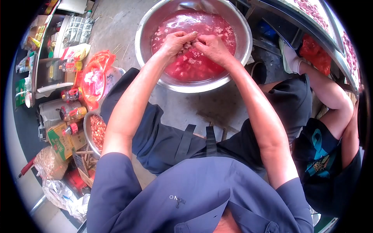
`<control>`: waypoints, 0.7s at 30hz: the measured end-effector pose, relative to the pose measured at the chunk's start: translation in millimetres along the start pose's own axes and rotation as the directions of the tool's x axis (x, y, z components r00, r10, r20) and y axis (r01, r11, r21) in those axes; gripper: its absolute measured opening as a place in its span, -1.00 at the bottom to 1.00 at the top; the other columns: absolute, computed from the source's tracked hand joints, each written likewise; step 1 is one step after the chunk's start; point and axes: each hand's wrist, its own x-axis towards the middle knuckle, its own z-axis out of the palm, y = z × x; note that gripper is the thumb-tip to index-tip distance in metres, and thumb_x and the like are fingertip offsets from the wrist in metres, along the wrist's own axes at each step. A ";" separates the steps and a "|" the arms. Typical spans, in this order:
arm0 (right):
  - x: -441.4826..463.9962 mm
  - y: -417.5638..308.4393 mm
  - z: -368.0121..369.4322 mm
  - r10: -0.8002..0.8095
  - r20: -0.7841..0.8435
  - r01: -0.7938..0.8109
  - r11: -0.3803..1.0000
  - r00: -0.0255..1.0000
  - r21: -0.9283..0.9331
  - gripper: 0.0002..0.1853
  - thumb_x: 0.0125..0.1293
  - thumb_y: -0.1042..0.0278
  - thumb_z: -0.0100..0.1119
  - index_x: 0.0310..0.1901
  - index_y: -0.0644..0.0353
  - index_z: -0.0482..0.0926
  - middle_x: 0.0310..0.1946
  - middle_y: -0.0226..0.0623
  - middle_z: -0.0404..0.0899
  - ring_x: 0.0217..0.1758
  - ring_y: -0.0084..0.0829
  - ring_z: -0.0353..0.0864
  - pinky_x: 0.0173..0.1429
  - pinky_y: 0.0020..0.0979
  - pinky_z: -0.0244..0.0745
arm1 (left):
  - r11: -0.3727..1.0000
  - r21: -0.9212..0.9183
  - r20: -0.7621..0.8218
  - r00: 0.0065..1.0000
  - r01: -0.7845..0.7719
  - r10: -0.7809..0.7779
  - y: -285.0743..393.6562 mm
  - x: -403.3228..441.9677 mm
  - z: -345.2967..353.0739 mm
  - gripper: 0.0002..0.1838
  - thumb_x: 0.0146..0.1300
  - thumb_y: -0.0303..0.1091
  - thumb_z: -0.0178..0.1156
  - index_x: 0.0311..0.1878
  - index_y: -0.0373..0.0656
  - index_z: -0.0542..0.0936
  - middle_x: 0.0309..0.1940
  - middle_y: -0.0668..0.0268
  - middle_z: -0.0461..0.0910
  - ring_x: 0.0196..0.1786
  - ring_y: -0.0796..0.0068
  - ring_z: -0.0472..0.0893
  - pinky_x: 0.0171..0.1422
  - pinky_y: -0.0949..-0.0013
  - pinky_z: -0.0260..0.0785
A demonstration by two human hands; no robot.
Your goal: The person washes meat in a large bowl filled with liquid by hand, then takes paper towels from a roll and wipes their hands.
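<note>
A wide metal basin (144, 58) holds red liquid (180, 70) with pale pinkish bits floating in it, perhaps meat. My left hand (176, 43) is over the middle of the basin, palm turned inward, its fingers curled around several small pinkish pieces (187, 47). Fingertips of my right hand (213, 46) meet those of the left just above the liquid. The right hand is closed in a pinch, and whatever lies between its fingers is too small to make out.
A metal bowl of chopped reddish pieces (98, 132) and a red plastic bag (95, 77) are on the left, near bottles (74, 113) and boxes. Another person's bent leg (326, 87) is at right, below trays of reddish pieces (351, 58).
</note>
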 end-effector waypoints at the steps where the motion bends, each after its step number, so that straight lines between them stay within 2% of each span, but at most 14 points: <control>1: -0.1 0.8 1.1 -0.036 -0.015 0.035 0.998 0.999 -0.049 -0.70 0.27 0.18 0.08 -0.27 0.31 0.58 -0.36 0.01 0.62 -0.26 -0.16 0.65 -0.16 -0.23 0.49 | 1.000 -0.013 -0.003 1.000 0.004 -0.004 0.2 -0.7 0.6 -0.81 0.23 -0.21 0.31 -0.34 -0.12 0.59 -0.57 0.49 0.51 -0.61 0.78 0.36 -0.60 0.66 0.11; 2: 0.0 1.7 2.0 -0.036 -0.015 0.035 0.998 0.999 -0.049 -0.70 0.27 0.18 0.08 -0.27 0.31 0.58 -0.36 0.01 0.62 -0.26 -0.16 0.65 -0.16 -0.23 0.49 | 1.000 -0.013 -0.003 1.000 0.004 -0.004 0.8 -1.2 1.0 -0.81 0.23 -0.21 0.31 -0.34 -0.12 0.59 -0.57 0.49 0.51 -0.61 0.78 0.36 -0.60 0.66 0.11; 4: -0.3 1.3 2.7 -0.019 0.002 0.019 0.999 1.000 -0.038 -0.71 0.28 0.22 0.02 -0.29 0.34 0.52 -0.34 0.10 0.57 -0.20 0.00 0.61 -0.14 -0.15 0.48 | 0.999 -0.039 0.018 1.000 0.016 -0.015 1.0 -1.3 1.7 -0.82 0.23 -0.22 0.31 -0.34 -0.11 0.59 -0.58 0.49 0.51 -0.62 0.78 0.37 -0.61 0.67 0.11; 11: -1.5 -4.7 0.2 -0.041 -0.005 0.040 0.996 0.999 -0.085 -0.68 0.29 0.17 -0.02 -0.29 0.33 0.52 -0.34 0.13 0.57 -0.21 0.04 0.61 -0.12 -0.10 0.47 | 0.992 -0.116 0.121 0.992 0.045 -0.031 2.9 -2.8 1.6 -0.88 0.26 -0.33 0.26 -0.27 -0.15 0.56 -0.59 0.49 0.46 -0.66 0.78 0.32 -0.65 0.69 0.04; 17: 2.5 -2.6 5.1 0.037 -0.109 -0.047 0.994 0.993 -0.094 -0.64 0.29 0.12 -0.02 -0.34 0.30 0.57 -0.37 0.08 0.59 -0.26 0.01 0.61 -0.18 -0.14 0.48 | 0.960 -0.270 0.136 0.990 0.078 -0.042 1.6 -3.7 6.1 -0.92 0.28 -0.40 0.21 -0.26 -0.19 0.54 -0.58 0.43 0.47 -0.67 0.77 0.30 -0.66 0.69 0.06; 19: 3.3 -6.9 4.6 0.137 -0.115 -0.123 0.985 0.984 0.120 -0.63 0.29 0.10 -0.02 -0.40 0.26 0.60 -0.45 -0.05 0.61 -0.37 -0.16 0.64 -0.28 -0.24 0.48 | 0.934 -0.354 0.111 0.994 0.052 -0.013 2.9 -4.9 8.4 -0.93 0.31 -0.43 0.15 -0.25 -0.23 0.53 -0.55 0.38 0.49 -0.66 0.77 0.30 -0.65 0.70 0.08; 20: 3.1 -9.0 4.0 0.137 -0.116 -0.123 0.985 0.984 0.121 -0.63 0.29 0.10 -0.02 -0.40 0.26 0.60 -0.45 -0.05 0.61 -0.37 -0.16 0.64 -0.28 -0.24 0.48 | 0.934 -0.353 0.111 0.994 0.052 -0.014 3.2 -5.9 8.2 -0.93 0.31 -0.43 0.15 -0.25 -0.23 0.53 -0.55 0.38 0.49 -0.66 0.77 0.30 -0.65 0.70 0.08; 21: 2.5 -11.7 2.7 0.186 -0.091 -0.160 0.957 0.978 0.240 -0.64 0.30 0.12 -0.02 -0.43 0.25 0.60 -0.50 -0.15 0.61 -0.43 -0.29 0.62 -0.33 -0.32 0.46 | 0.917 -0.396 0.130 0.991 0.046 0.006 2.7 -5.8 7.0 -0.93 0.32 -0.45 0.13 -0.25 -0.25 0.52 -0.54 0.36 0.50 -0.65 0.77 0.30 -0.64 0.70 0.08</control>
